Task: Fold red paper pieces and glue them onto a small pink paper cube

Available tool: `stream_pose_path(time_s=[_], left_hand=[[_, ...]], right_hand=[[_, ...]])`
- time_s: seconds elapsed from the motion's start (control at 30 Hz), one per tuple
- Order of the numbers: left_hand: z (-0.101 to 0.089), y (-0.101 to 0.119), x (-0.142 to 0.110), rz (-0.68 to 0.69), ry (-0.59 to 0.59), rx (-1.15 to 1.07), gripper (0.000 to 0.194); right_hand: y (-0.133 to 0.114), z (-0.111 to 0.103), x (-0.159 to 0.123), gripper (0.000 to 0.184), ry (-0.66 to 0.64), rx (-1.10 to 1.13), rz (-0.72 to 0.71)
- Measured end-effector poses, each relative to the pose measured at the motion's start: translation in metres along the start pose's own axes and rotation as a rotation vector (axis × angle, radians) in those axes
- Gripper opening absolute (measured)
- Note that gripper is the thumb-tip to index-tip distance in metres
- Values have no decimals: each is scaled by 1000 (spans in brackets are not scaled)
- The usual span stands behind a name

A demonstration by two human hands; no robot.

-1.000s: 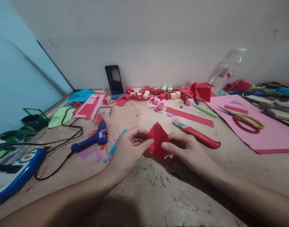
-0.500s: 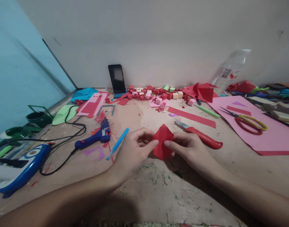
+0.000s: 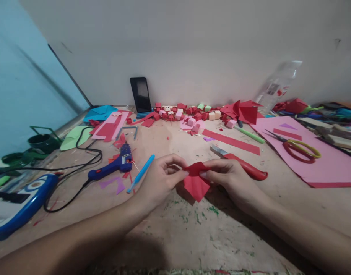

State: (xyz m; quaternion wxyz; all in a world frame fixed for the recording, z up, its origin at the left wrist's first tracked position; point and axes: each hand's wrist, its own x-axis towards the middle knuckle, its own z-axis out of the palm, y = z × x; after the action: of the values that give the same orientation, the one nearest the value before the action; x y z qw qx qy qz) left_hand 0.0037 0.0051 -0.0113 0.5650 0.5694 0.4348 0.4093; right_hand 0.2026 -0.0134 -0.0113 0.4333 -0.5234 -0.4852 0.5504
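Shaping fold, prob.: pinch the creased red paper (image 3: 197,187) lightly, thumbs level, so it doesn't crumple; best to work along existing crease lines, not across, & match L/R edges b4 pressing hard. L hand (image 3: 165,177) pinches its upper L edge, R hand (image 3: 228,177) its upper R edge, thumbs on near face; fingers behind partly hidden. Paper's btwn the two, lower pt twd wearer, held above table (image 3: 267,221). Red-handled knife (image 3: 250,170) just beyond R hand; blue pen-like stick (image 3: 141,173) just L of L hand.

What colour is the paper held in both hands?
The paper is red, seen in the head view.
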Motion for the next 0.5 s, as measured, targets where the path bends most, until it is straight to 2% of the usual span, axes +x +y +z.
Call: stream_pose_path(time_s=[0.1, 0.23, 0.37, 0.5], left_hand=[[-1, -2, 1, -3, -12, -14, 13], [-2, -2, 2, -4, 5, -35, 19], [-1, 1, 0, 82, 49, 52, 14], [0, 5, -4, 197, 32, 182, 13]], right_hand=[[0, 0, 0, 17, 13, -1, -10], [-1, -1, -2, 15, -36, 42, 35], [-3, -1, -2, 17, -31, 46, 40], [-5, 0, -2, 20, -25, -67, -4]])
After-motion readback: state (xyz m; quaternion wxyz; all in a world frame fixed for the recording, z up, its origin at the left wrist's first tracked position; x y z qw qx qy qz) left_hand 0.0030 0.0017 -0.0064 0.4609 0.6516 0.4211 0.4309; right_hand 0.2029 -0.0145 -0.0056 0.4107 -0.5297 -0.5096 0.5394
